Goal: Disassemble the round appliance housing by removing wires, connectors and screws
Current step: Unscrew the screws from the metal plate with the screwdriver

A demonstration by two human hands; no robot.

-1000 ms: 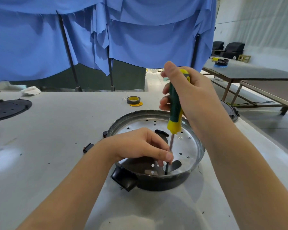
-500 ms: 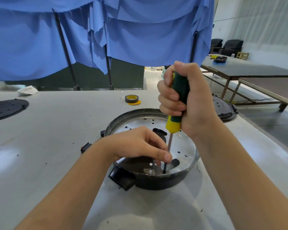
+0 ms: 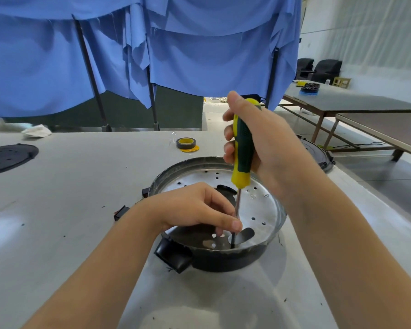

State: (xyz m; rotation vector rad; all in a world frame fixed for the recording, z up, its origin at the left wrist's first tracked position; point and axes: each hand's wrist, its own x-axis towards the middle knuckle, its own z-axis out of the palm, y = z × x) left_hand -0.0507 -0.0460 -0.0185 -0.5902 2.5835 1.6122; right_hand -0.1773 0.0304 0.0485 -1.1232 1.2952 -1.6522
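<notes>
The round appliance housing [image 3: 266,210], a black shell with a perforated silver plate inside, sits on the white table in front of me. My right hand [image 3: 266,143] grips the green and yellow handle of a screwdriver [image 3: 242,160] held upright. Its shaft runs down into an opening near the housing's front rim. My left hand [image 3: 197,207] rests inside the housing, thumb and fingers pinching the shaft just above the tip. The tip and any screw under it are hidden.
A roll of black tape on a yellow disc [image 3: 186,143] lies behind the housing. A black round lid [image 3: 7,157] sits at far left, another black round part [image 3: 318,155] behind my right wrist. Small black connectors [image 3: 121,212] lie left of the housing. Blue cloth hangs behind the table.
My right hand has turned around the screwdriver handle, from a full fist back to a looser grip with the thumb on top. The left hand and the housing stay put.
</notes>
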